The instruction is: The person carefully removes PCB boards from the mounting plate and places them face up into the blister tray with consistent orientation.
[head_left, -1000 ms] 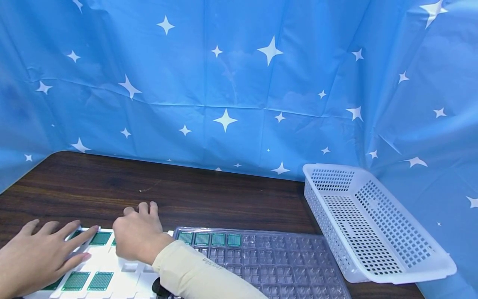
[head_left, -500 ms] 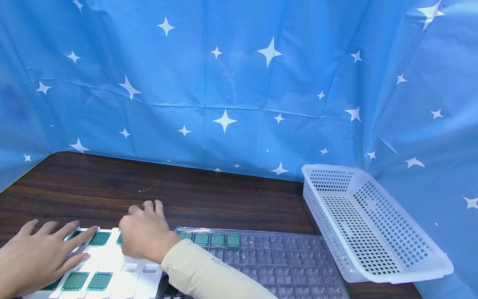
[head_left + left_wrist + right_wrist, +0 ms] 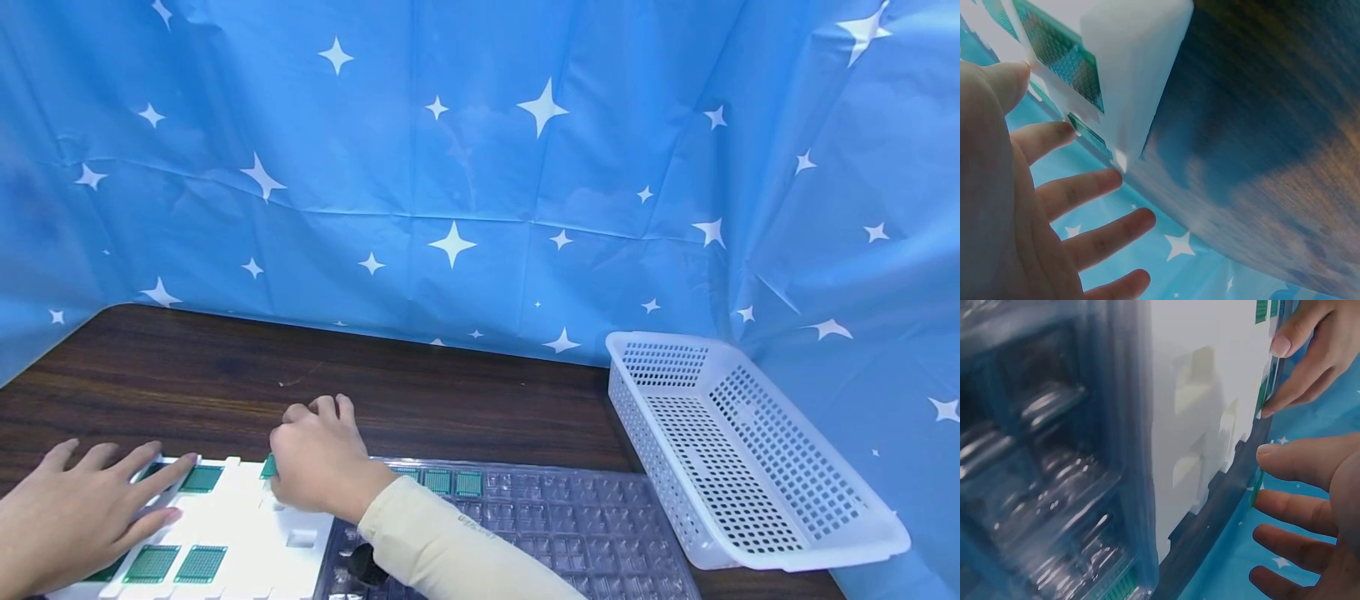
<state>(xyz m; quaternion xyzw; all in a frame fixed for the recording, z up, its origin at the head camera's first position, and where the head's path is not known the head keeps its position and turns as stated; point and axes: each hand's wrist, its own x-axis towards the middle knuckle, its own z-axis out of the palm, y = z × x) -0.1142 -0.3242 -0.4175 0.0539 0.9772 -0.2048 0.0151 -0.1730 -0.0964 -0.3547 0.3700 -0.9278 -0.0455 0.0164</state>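
Observation:
My right hand pinches a small green perforated circuit board between thumb and index finger, above the right part of a white slotted holder. In the head view only a corner of that board shows left of the hand. The left hand rests with spread fingers on the holder's left end. Other green circuit boards sit in the holder, partly covered by the left hand. Right of the holder lies a clear plastic compartment tray; green boards fill some cells of its far row.
A white perforated basket stands at the right, close beside the clear tray. The dark wooden table extends behind both trays to a blue star-patterned curtain. The right forearm crosses over the clear tray.
My right hand has moved rightward and slightly away from me, carrying the circuit board along the holder. The left hand has kept its place.

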